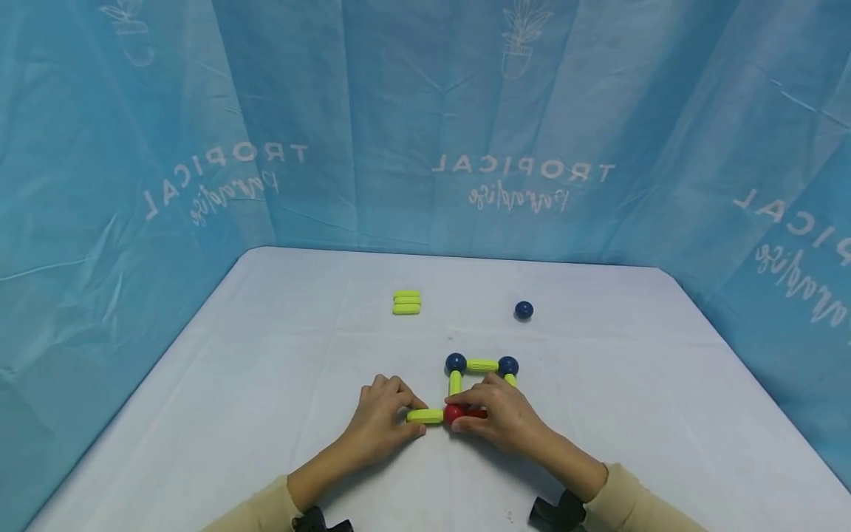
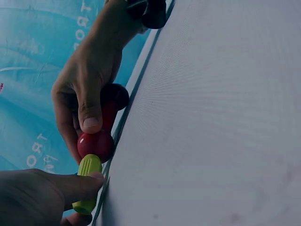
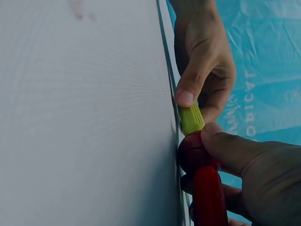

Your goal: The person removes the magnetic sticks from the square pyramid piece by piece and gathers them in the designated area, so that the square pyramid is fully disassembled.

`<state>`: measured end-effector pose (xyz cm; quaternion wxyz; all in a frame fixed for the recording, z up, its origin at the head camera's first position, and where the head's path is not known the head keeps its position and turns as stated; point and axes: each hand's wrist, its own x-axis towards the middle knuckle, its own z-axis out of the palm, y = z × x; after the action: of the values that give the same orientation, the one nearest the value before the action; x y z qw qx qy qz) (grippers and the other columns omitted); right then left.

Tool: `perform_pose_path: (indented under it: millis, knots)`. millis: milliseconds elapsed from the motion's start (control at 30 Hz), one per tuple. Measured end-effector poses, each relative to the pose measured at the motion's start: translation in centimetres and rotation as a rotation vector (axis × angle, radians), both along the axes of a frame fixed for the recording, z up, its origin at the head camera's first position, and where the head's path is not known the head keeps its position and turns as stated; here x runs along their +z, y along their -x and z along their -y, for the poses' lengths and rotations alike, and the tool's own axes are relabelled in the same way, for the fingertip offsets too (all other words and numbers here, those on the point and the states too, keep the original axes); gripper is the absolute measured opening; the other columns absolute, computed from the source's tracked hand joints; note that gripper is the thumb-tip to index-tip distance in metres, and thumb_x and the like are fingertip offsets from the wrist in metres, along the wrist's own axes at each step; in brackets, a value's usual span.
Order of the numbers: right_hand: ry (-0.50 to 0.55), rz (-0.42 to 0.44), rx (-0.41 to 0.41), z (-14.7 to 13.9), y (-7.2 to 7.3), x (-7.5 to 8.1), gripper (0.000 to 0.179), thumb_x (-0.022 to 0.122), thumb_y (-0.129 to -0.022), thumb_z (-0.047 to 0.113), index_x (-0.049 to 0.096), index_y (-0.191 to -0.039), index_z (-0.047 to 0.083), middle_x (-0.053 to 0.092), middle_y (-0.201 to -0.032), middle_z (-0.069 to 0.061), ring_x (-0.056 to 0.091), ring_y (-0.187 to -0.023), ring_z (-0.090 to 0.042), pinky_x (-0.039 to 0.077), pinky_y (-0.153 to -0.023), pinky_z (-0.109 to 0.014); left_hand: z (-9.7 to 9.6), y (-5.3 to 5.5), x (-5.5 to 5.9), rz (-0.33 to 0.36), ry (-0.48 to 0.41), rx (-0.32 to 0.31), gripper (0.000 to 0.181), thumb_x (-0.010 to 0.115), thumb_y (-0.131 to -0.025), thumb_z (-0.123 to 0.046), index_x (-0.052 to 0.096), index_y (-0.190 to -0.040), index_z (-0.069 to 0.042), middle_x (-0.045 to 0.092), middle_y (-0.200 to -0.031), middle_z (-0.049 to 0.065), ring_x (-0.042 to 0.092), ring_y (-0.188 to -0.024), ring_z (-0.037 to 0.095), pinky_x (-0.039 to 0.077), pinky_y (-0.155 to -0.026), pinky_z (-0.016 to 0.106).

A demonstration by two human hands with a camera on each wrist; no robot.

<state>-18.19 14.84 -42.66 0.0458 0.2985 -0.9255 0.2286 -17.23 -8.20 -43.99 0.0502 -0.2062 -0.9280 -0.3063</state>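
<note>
Your left forearm [image 1: 326, 467] and right forearm [image 1: 568, 462] slant inward over the near part of the table [image 1: 319, 318], well inside its left and right edges, bare beyond beige sleeves [image 1: 266, 506]. Your left hand [image 1: 382, 416] pinches between thumb and bent index finger, its knuckles facing the far edge. Near it, your right hand [image 1: 507, 414] also grips between thumb and fingers, its fingertips pointing toward the table's left edge.
</note>
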Motion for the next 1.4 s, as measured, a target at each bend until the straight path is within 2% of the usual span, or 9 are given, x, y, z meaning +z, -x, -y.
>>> perform_pose_path:
  millis: [267,500,633,700,800,933,1133,1267,1400]
  knots:
    - [-0.019,0.001,-0.015,0.0,0.0,0.2,0.034,0.073,-0.077,0.042,0.071,-0.109,0.030,0.071,-0.095,0.014,0.041,-0.080,-0.002,0.036,-0.064,-0.016,0.3,0.0,0.1,0.142,-0.190,0.000,0.022,0.078,-0.074,-0.025,0.071,-0.095,-0.023,0.065,-0.089,-0.012,0.044,-0.081,0.007,0.026,-0.081,0.032]
    - [-0.018,0.020,-0.015,0.0,-0.2,0.1,0.034,0.072,-0.078,0.042,0.071,-0.109,0.029,0.071,-0.093,0.012,0.042,-0.081,-0.003,0.036,-0.064,-0.017,0.6,0.0,0.1,0.177,-0.202,0.024,0.018,0.077,-0.076,-0.025,0.071,-0.093,-0.024,0.065,-0.089,-0.012,0.045,-0.083,0.006,0.030,-0.085,0.034]
    - [-0.027,0.041,-0.024,0.1,-0.3,0.1,0.034,0.072,-0.078,0.043,0.070,-0.110,0.031,0.070,-0.094,0.013,0.043,-0.083,-0.004,0.037,-0.065,-0.018,2.1,0.9,0.1,0.176,-0.214,0.092,0.018,0.077,-0.076,-0.020,0.071,-0.093,-0.024,0.064,-0.088,-0.011,0.047,-0.084,0.008,0.036,-0.081,0.029]
    - [-0.031,0.045,-0.027,0.1,-0.3,0.2,0.035,0.072,-0.078,0.044,0.070,-0.110,0.031,0.070,-0.094,0.014,0.043,-0.083,-0.004,0.037,-0.065,-0.017,3.3,2.1,0.2,0.160,-0.220,0.134,0.019,0.076,-0.077,-0.018,0.071,-0.095,-0.021,0.065,-0.089,-0.008,0.049,-0.084,0.010,0.038,-0.076,0.027]
    - [-0.027,0.045,-0.026,-0.1,-0.2,0.3,0.034,0.073,-0.078,0.043,0.070,-0.110,0.031,0.070,-0.093,0.014,0.042,-0.083,-0.004,0.037,-0.065,-0.017,5.0,4.5,0.5,0.131,-0.217,0.182,0.021,0.073,-0.081,-0.016,0.070,-0.101,-0.015,0.066,-0.093,0.001,0.051,-0.088,0.017,0.038,-0.078,0.032]
    - [-0.016,0.063,-0.025,-0.2,-0.1,0.2,0.035,0.073,-0.078,0.042,0.070,-0.111,0.031,0.070,-0.093,0.013,0.043,-0.084,-0.004,0.038,-0.065,-0.017,6.5,8.7,0.7,0.109,-0.216,0.252,0.025,0.068,-0.086,-0.018,0.066,-0.110,-0.011,0.064,-0.106,0.009,0.052,-0.098,0.024,0.036,-0.085,0.041]
    - [-0.009,0.076,-0.027,-0.2,-0.1,0.1,0.034,0.073,-0.078,0.042,0.070,-0.110,0.032,0.070,-0.093,0.013,0.043,-0.084,-0.004,0.039,-0.065,-0.017,7.2,14.7,0.9,0.082,-0.195,0.363,0.027,0.065,-0.088,-0.019,0.065,-0.113,-0.010,0.064,-0.115,0.013,0.049,-0.106,0.029,0.026,-0.094,0.050]
    - [-0.005,0.069,-0.017,-0.3,0.0,-0.1,0.034,0.073,-0.078,0.041,0.070,-0.110,0.032,0.070,-0.093,0.013,0.043,-0.084,-0.004,0.039,-0.065,-0.017,7.5,17.7,0.9,0.089,-0.155,0.400,0.026,0.064,-0.089,-0.019,0.066,-0.114,-0.010,0.059,-0.114,0.015,0.043,-0.111,0.032,0.026,-0.096,0.052]
    - [-0.005,0.063,-0.006,-0.3,0.1,-0.2,0.034,0.073,-0.078,0.041,0.070,-0.111,0.032,0.069,-0.092,0.013,0.043,-0.084,-0.003,0.039,-0.064,-0.016,8.0,19.6,0.7,0.123,-0.101,0.399,0.027,0.062,-0.091,-0.020,0.065,-0.117,-0.011,0.055,-0.116,0.016,0.039,-0.115,0.035,0.026,-0.097,0.053]
